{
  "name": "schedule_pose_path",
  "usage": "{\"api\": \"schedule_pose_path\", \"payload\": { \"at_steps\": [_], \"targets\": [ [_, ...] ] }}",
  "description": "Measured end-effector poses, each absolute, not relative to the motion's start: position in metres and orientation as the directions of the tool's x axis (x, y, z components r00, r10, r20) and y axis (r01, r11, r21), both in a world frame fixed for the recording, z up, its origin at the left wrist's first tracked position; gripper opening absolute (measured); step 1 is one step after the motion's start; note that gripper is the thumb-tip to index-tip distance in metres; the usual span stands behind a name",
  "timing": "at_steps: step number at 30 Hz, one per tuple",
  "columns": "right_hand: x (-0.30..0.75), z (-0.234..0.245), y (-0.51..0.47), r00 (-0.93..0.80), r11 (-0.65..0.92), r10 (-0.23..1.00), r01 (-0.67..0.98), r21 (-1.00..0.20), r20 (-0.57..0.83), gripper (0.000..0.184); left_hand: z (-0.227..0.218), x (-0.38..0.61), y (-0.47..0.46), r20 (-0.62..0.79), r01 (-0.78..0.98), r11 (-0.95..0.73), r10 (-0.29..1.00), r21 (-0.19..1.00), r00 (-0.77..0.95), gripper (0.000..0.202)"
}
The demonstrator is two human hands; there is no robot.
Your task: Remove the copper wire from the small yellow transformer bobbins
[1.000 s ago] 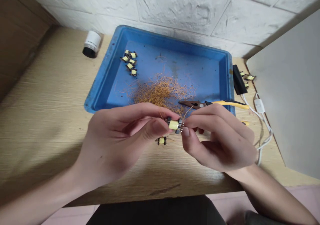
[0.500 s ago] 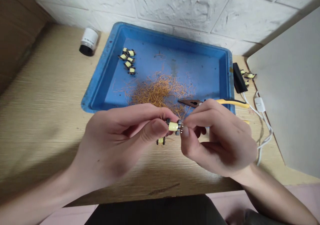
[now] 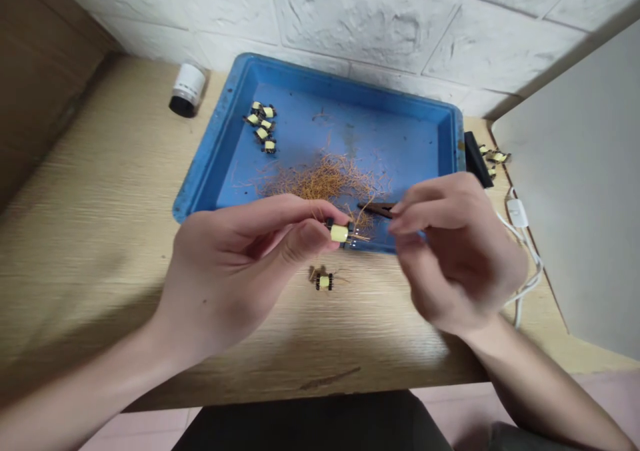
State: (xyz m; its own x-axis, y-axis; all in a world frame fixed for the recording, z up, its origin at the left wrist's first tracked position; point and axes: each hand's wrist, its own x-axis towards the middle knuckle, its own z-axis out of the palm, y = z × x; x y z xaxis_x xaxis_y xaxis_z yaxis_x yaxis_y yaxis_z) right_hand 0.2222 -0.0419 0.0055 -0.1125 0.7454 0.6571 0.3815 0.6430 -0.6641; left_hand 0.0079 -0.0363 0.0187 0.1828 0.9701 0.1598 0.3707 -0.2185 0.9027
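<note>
My left hand is closed, pinching a small transformer between thumb and forefinger. It has a yellow-taped middle, black ends and metal pins, and thin copper-coloured wires stick out on its right side. My right hand is just right of it, apart from it, with curled fingers. Motion smears its thumb and fingertips, so whether they pinch anything is unclear. Behind that hand lie pliers; only their dark jaws show. A second transformer with loose wires rests on the table below my left fingertips.
A blue tray holds a heap of wire offcuts and several transformers. A white jar with a black lid lies at left. At right are a black object, more transformers and a white cable.
My right hand has moved right, away from the transformer's pins, uncovering wires there. My left hand keeps its hold, slightly higher in view. The pliers' yellow handle is now hidden.
</note>
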Motion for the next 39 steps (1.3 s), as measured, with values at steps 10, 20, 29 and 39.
{"api": "schedule_pose_path", "payload": {
  "at_steps": [10,20,29,39],
  "targets": [
    [0.227,0.002,-0.035,-0.026,0.527,0.816,0.442,-0.726,0.577,0.025,0.019,0.01,-0.035,0.197,0.252,-0.247,0.958,0.936,0.211,0.011],
    [0.23,0.002,-0.038,-0.07,0.508,0.851,0.356,-0.784,0.52,0.045,0.02,0.01,-0.036,0.128,0.235,-0.18,0.967,0.955,0.222,0.008],
    [0.233,0.004,-0.03,-0.31,0.394,0.864,-0.076,-0.916,0.397,0.02,0.021,0.01,-0.03,-0.067,0.168,0.002,0.921,0.986,0.383,0.018],
    [0.239,0.002,-0.024,-0.392,0.375,0.844,-0.058,-0.925,0.366,0.011,0.015,0.005,-0.029,-0.193,0.22,0.103,0.876,0.97,0.442,0.029]
  ]
}}
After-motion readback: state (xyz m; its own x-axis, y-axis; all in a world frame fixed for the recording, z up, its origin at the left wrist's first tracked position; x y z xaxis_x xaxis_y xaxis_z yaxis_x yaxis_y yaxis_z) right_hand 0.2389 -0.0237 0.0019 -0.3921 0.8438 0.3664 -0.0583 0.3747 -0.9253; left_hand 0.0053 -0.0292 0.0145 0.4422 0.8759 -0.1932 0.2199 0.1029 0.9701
